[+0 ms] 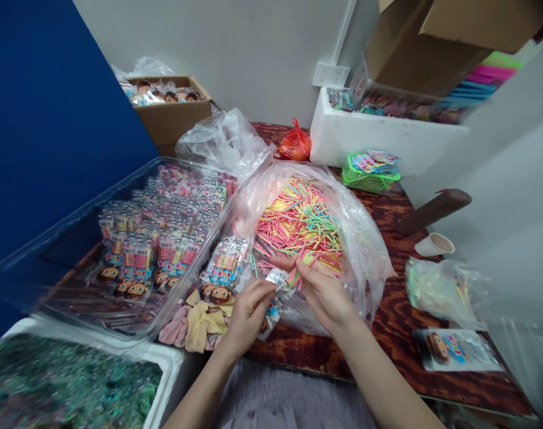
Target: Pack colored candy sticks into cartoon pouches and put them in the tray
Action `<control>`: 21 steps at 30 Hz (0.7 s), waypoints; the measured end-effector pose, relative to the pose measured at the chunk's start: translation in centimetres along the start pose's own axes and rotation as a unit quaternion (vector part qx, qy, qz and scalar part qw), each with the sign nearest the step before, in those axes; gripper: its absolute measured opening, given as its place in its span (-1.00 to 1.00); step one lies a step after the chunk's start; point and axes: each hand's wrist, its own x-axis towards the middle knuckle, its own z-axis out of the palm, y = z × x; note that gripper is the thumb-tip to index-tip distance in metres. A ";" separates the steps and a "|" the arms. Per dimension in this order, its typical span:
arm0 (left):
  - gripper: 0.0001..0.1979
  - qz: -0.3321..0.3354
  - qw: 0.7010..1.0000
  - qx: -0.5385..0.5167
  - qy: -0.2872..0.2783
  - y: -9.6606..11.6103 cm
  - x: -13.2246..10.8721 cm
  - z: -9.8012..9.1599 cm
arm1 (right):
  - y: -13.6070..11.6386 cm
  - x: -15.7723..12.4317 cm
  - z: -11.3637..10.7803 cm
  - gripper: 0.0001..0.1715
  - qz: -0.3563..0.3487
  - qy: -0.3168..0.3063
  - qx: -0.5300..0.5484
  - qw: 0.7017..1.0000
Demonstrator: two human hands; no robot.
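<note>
My left hand (251, 313) pinches the top of a small printed packet (271, 313), which hangs down below the fingers. Close beside it, my right hand (323, 292) is closed around a few short pink and yellow-green sticks (303, 262), their ends at the packet's mouth. Both hands are over the near edge of a large clear plastic bag (365, 238), spread open. A heap of thin coloured sticks (298, 220), pink, yellow, green and blue, lies inside the bag. A small stack of printed packets (227, 268) rests just left of the hands.
Left stands a clear plastic tub (164, 325) with rows of filled packets. Crumpled pink and yellow cloth (204, 322) lies by its corner. Behind are a red bag (295, 143), a green basket (370, 179) and a white foam box (383, 134). A paper cup (432, 245) stands right.
</note>
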 end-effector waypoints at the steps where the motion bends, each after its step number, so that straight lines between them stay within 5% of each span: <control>1: -0.79 -0.001 1.000 -0.007 -0.002 0.0 0.0 0.0 | 0.0 0.1 0.0 -0.71 0.005 -0.003 0.004 1.000; 11: -0.78 -0.025 0.994 -0.054 -0.088 0.1 0.3 -1.2 | -0.6 0.6 -0.3 -0.74 0.070 -0.036 0.009 0.997; 21: -0.83 -0.076 0.985 -0.148 -0.034 -0.9 -0.2 -0.2 | 0.7 0.0 1.3 -0.75 -0.001 0.054 0.058 0.997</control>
